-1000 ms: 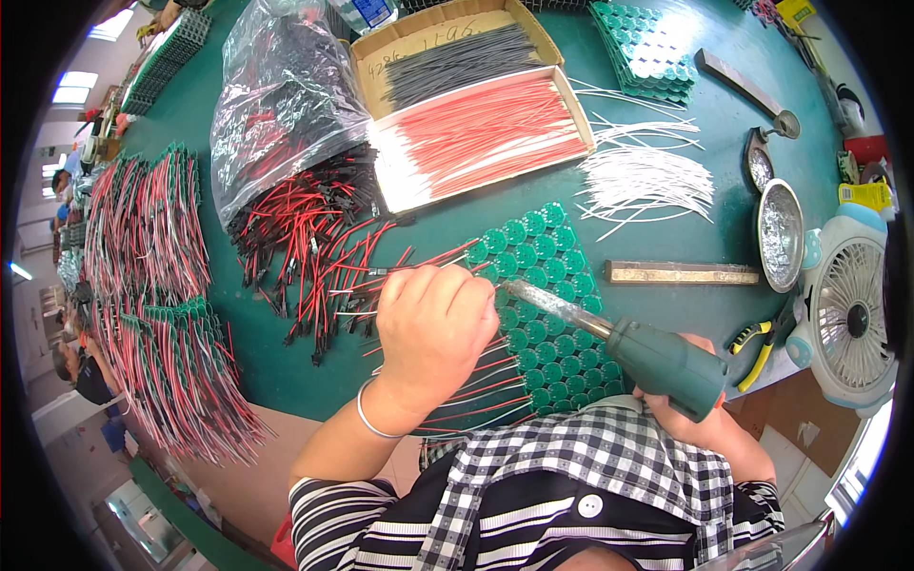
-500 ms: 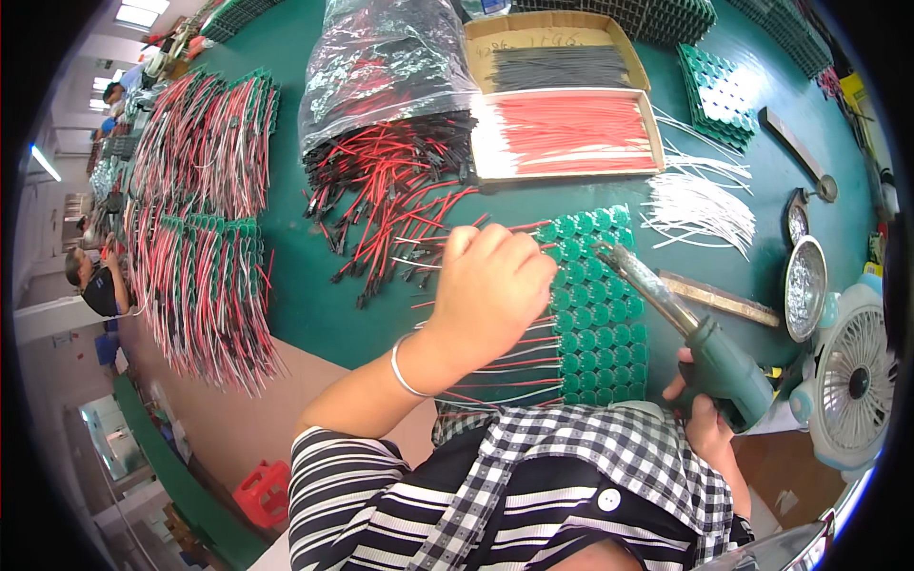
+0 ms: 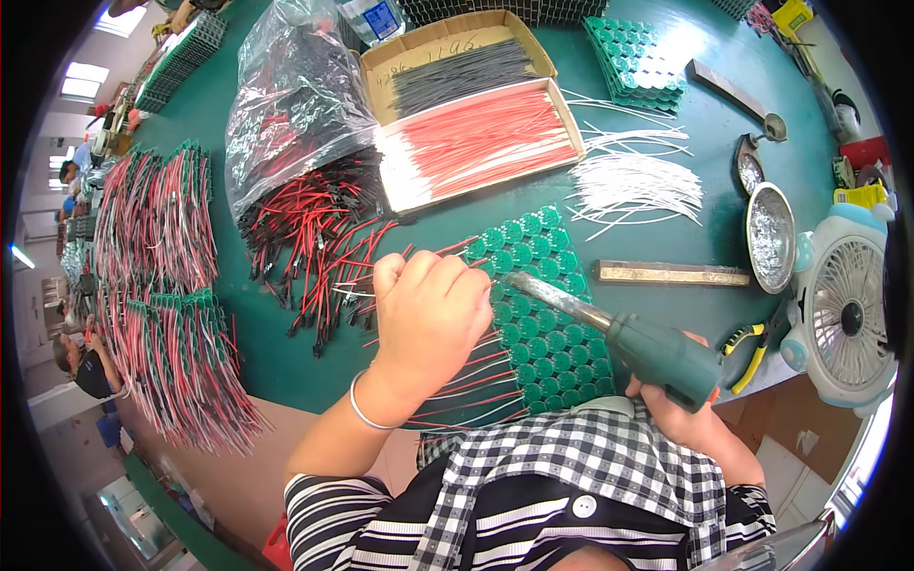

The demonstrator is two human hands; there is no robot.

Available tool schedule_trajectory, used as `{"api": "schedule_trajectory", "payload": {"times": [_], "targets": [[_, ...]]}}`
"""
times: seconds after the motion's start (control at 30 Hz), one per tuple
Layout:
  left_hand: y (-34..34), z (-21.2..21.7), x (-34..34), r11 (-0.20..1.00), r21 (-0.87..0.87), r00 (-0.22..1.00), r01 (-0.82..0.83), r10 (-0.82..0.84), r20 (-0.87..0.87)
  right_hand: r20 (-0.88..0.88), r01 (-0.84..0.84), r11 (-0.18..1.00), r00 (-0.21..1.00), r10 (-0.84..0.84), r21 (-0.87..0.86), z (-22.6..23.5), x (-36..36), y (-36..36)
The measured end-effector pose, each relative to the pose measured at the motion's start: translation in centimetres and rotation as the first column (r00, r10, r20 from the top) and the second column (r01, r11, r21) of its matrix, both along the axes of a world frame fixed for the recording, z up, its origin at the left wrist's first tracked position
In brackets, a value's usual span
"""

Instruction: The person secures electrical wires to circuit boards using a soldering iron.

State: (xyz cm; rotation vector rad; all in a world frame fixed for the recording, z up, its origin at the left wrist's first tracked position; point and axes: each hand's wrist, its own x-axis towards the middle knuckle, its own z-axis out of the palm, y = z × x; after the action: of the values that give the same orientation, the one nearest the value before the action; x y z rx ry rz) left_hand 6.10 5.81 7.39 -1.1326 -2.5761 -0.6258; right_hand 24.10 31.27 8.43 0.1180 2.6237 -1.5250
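My left hand (image 3: 433, 319) is closed in a pinch at the left edge of a panel of round green circuit boards (image 3: 547, 333). Thin red and white wires stick out to the left of its fist, while its fingertips are hidden. My right hand (image 3: 671, 404) grips a green soldering gun (image 3: 657, 357) from below. The gun's metal tip (image 3: 522, 283) lies over the panel, close to my left fingers. Along the panel's left side, several red and white wires (image 3: 481, 381) stretch out below my left hand.
A bag of red and black wires (image 3: 305, 114) stands beyond my left hand, beside boxes of red wires (image 3: 486, 138) and black wires (image 3: 462, 76). White wires (image 3: 638, 186), a bar (image 3: 671, 274), a metal dish (image 3: 771, 238), pliers (image 3: 747, 357) and a fan (image 3: 850, 314) are rightward. Wired boards (image 3: 157, 295) lie left.
The view has shifted, moving the bench items left in the picture. The soldering gun's tip has come down and left over the panel, nearer my left hand, which stays pinched.
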Motion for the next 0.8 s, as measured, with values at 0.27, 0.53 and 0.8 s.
{"api": "schedule_trajectory", "payload": {"times": [0.27,0.53,0.8], "targets": [[-0.1,-0.2,-0.2,1.000,-0.025,0.999,-0.014,0.013,-0.041,0.028,-0.040,0.998,0.999,0.038,0.048,0.2,-0.3,-0.2],[-0.2,-0.1,-0.1,1.000,-0.024,0.999,-0.013,0.012,-0.038,0.002,-0.058,0.998,0.998,0.058,0.036,0.3,-0.6,-0.4],[-0.2,-0.4,-0.3,1.000,-0.001,0.999,-0.005,0.005,-0.051,0.290,0.300,0.947,0.922,-0.257,-0.113,1.2,2.3,0.9]]}}
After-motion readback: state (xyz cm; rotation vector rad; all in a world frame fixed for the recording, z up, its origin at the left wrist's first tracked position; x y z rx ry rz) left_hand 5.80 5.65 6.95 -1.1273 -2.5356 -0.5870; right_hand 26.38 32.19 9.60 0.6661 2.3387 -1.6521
